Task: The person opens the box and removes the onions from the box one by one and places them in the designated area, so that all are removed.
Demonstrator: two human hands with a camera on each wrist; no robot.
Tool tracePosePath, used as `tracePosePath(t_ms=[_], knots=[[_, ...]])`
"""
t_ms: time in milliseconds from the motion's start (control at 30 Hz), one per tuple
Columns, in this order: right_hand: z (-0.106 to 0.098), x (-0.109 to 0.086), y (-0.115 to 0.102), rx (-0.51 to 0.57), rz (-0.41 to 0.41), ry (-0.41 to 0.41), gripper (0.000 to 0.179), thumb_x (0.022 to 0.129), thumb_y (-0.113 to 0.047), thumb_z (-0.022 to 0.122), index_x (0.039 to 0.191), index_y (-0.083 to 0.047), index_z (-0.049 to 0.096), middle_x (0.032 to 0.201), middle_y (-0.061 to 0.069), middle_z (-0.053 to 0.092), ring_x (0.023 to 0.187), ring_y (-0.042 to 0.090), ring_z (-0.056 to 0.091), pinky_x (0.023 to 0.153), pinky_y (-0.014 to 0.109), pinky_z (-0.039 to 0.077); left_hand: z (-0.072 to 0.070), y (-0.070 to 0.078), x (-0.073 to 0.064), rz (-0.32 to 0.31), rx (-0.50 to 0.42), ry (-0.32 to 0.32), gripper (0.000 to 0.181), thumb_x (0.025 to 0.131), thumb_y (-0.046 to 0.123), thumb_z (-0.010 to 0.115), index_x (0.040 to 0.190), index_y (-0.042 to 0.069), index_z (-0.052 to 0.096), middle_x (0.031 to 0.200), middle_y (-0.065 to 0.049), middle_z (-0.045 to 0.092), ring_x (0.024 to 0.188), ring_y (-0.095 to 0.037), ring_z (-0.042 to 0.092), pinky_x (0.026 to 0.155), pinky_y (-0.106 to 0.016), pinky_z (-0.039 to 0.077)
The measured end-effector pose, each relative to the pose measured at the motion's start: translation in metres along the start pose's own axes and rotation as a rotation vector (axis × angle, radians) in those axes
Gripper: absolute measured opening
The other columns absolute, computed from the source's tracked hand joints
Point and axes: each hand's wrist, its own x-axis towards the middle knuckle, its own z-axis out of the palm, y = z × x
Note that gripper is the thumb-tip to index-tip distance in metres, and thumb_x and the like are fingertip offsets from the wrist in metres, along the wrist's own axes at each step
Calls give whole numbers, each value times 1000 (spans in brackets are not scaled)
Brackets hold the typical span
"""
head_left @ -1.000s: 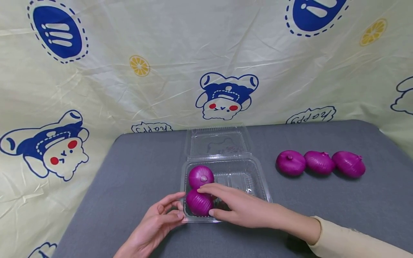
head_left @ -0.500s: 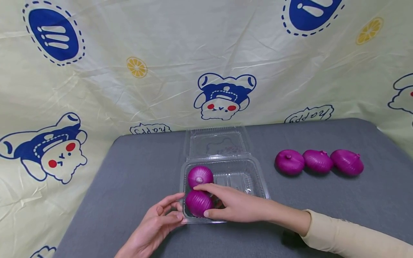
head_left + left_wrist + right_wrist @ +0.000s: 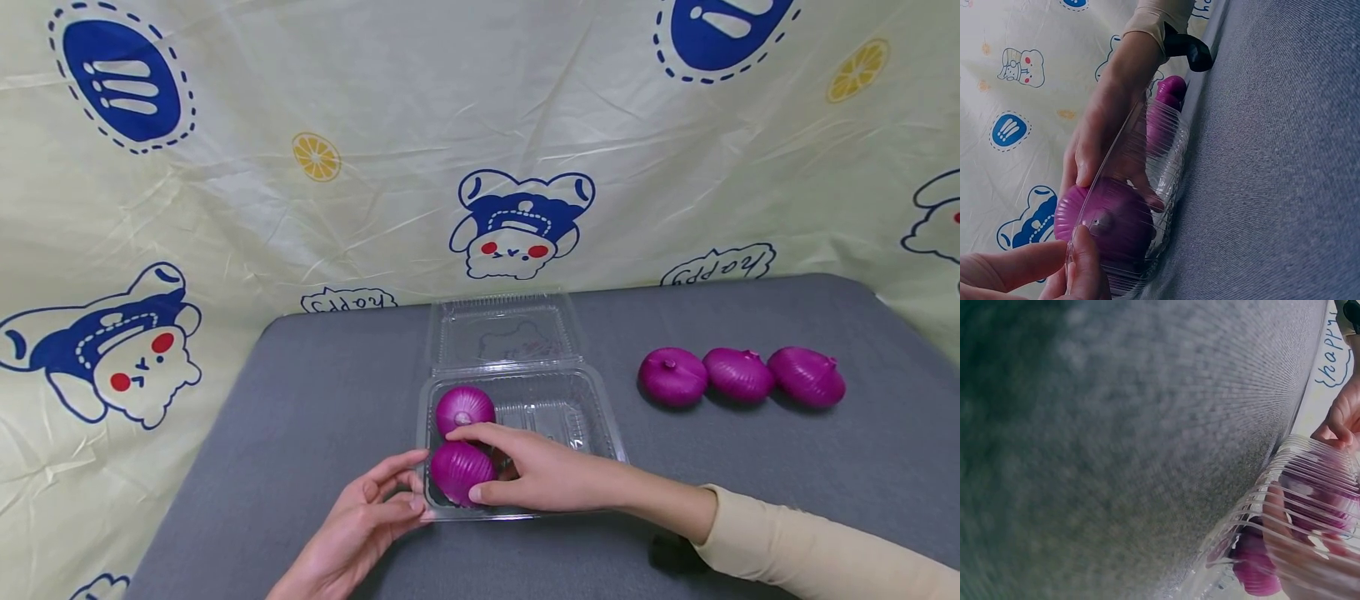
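A clear plastic clamshell container point(image 3: 609, 417) lies with its lid point(image 3: 457, 329) folded back. Inside, along its left side, sit two purple onions, the far onion point(image 3: 465, 407) and the near onion point(image 3: 456, 471). My right hand point(image 3: 551, 471) grips the near onion from the right, thumb at its front and index finger between the two onions. Its other fingers reach down inside the container, seen through the wall in the right wrist view. My left hand point(image 3: 371, 512) pinches the container's left front rim; in the left wrist view its thumb and finger meet at that edge.
Three more purple onions, a left one point(image 3: 672, 377), a middle one point(image 3: 738, 375) and a right one point(image 3: 807, 377), stand in a row to the container's right. A grey cloth point(image 3: 315, 400) covers the table. Behind it hangs a printed curtain point(image 3: 405, 225).
My right hand has shifted slightly left, and its thumb has come further round the front of the near onion. The left hand stays at the rim.
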Motion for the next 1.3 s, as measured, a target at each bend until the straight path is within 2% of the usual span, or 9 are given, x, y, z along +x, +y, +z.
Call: tracePosePath(t_ms=[133,333,600,800,1000,1300], knots=[[-1,-1,0,19,-16,4,62,92,-26,71,147,-26,43,138,2,47,109,15,59,87,26,54,0,0,0,3,1,-2,59,90,-12,58,144,-5,37,102,-9,51,88,-19,59,90,-36,54],[-4,-3,-3,9,-14,34,62,90,-28,74,145,-25,45,134,1,52,101,13,63,85,26,55,0,0,0,-7,3,0,59,90,-11,58,145,-5,36,102,-9,52,88,-19,59,90,-36,54],[-7,-8,-7,60,10,60,62,87,-25,77,142,-23,49,133,1,52,106,16,61,88,27,54,0,0,-1,-8,1,3,60,90,-11,58,145,-5,36,102,-9,52,89,-20,59,90,-36,54],[-12,-15,-9,51,-28,104,65,83,-26,80,141,-23,50,133,-1,52,108,17,60,90,31,54,1,1,-1,-3,2,0,60,90,-12,58,145,-5,36,102,-9,52,88,-20,59,90,-36,54],[-16,-23,-11,68,-7,136,63,79,-23,84,133,-28,52,130,-4,54,108,17,61,88,32,55,1,1,-1,-1,2,-1,61,89,-12,58,146,-5,35,102,-9,53,88,-20,60,90,-36,54],[-24,-40,-11,-34,-27,205,59,78,-26,85,129,-33,55,127,-7,53,109,16,59,88,34,55,0,0,-2,26,-14,-44,62,89,-13,58,146,-7,34,102,-8,53,87,-19,61,90,-35,54]])
